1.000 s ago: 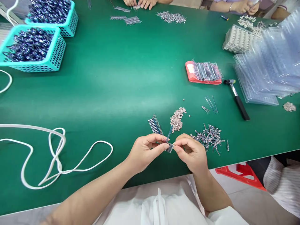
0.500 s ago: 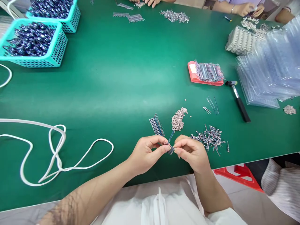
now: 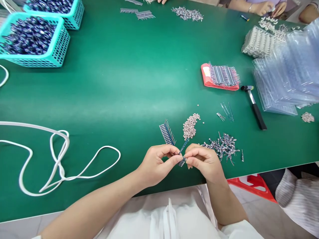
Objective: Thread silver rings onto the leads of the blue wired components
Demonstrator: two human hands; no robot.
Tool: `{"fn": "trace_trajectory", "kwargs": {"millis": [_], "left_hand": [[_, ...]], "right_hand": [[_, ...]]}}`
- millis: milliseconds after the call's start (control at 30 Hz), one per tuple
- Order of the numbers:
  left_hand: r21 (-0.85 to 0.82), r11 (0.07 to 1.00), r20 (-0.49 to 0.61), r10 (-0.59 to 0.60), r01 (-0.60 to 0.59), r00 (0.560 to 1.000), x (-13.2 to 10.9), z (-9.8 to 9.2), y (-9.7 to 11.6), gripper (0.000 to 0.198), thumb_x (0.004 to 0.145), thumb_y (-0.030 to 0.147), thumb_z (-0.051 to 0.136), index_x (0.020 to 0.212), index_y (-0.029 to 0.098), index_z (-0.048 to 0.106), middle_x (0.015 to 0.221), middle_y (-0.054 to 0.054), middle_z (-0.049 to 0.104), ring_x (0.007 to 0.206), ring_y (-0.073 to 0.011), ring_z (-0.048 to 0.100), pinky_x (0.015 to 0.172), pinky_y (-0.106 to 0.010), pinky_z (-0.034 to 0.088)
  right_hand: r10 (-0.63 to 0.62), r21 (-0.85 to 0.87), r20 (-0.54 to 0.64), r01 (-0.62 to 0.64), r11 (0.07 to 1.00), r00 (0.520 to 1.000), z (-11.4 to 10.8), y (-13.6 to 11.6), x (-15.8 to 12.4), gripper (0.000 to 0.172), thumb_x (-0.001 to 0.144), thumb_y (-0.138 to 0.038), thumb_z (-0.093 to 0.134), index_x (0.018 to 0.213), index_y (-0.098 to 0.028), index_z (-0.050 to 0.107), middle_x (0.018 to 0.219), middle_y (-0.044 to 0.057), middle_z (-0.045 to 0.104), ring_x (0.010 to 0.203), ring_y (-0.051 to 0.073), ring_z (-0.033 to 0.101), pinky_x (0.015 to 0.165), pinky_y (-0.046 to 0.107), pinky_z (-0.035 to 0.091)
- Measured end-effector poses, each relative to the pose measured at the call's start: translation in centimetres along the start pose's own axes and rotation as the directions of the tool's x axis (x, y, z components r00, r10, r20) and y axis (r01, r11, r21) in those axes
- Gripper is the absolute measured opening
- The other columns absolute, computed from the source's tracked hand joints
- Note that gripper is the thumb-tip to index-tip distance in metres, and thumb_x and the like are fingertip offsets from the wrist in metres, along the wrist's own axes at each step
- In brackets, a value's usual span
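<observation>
My left hand (image 3: pixel 158 166) is closed in a pinch on a narrow blue strip (image 3: pixel 184 146) with small wire-legged parts along its lower end. My right hand (image 3: pixel 205 164) meets it from the right, thumb and forefinger pressed together at the strip's edge on something too small to make out. Just beyond my left fingers lies a filled strip (image 3: pixel 167 133) of the same small parts, wires pointing up and right. A heap of tiny pale beads or rings (image 3: pixel 190 126) lies past the strip's tip. Beside my right hand is a loose pile of small wire-legged parts (image 3: pixel 224 146).
A black-handled hammer (image 3: pixel 258 114) lies right, near a red pad (image 3: pixel 208 81) bearing rows of parts. Clear plastic trays (image 3: pixel 284 79) are stacked far right. Turquoise baskets (image 3: pixel 53 59) of dark glossy pieces stand upper left; a white cord (image 3: pixel 59 159) loops below. Other people's hands (image 3: pixel 264 8) work across the table.
The camera view has shifted slightly. The narrow strip's free end has tilted a little to the right. Both hands keep their pinch at the same place.
</observation>
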State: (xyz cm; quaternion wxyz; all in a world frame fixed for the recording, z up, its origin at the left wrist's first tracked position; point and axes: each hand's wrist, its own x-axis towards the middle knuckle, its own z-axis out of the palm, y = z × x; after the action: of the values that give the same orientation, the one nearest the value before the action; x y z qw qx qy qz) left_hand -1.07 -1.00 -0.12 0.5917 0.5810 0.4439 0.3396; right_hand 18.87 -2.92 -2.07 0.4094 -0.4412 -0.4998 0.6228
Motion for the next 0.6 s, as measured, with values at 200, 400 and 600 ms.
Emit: {"fn": "trace_trajectory", "kwargs": {"millis": [200, 400, 600], "left_hand": [[0.065, 0.997, 0.001, 0.049, -0.049, 0.999, 0.01, -0.13, 0.09, 0.014, 0.085, 0.022, 0.064, 0.073, 0.016, 0.067, 0.066, -0.003, 0.07, 0.061, -0.0138, 0.06, 0.06, -0.024, 0.047], [0.101, 0.992, 0.036, 0.073, -0.076, 0.997, 0.03, -0.36, 0.3, 0.014, 0.085, 0.02, 0.064, 0.073, 0.015, 0.068, 0.066, -0.002, 0.069, 0.06, -0.0128, 0.058, 0.059, -0.023, 0.045], [0.111, 0.99, 0.05, 0.077, -0.083, 0.996, -0.01, -0.39, 0.45, 0.015, 0.086, 0.019, 0.063, 0.072, 0.014, 0.068, 0.065, -0.002, 0.068, 0.06, -0.0126, 0.057, 0.059, -0.023, 0.044]], "right_hand": [[0.027, 0.016, 0.0, -0.027, 1.0, 1.0, -0.12, 0.08, -0.02, 0.007, 0.082, -0.028, 0.077, 0.086, -0.022, 0.078, 0.081, 0.002, 0.067, 0.057, 0.01, 0.062, 0.051, 0.025, 0.058], [0.082, 0.075, 0.038, -0.085, 0.994, 0.996, -0.16, 0.0, 0.17, 0.01, 0.078, -0.03, 0.08, 0.081, -0.021, 0.078, 0.077, 0.002, 0.067, 0.054, 0.01, 0.061, 0.048, 0.024, 0.056], [0.092, 0.103, 0.049, -0.097, 0.99, 0.995, -0.1, 0.03, 0.28, 0.009, 0.077, -0.028, 0.081, 0.081, -0.021, 0.078, 0.077, 0.001, 0.067, 0.052, 0.009, 0.061, 0.048, 0.023, 0.056]]}}
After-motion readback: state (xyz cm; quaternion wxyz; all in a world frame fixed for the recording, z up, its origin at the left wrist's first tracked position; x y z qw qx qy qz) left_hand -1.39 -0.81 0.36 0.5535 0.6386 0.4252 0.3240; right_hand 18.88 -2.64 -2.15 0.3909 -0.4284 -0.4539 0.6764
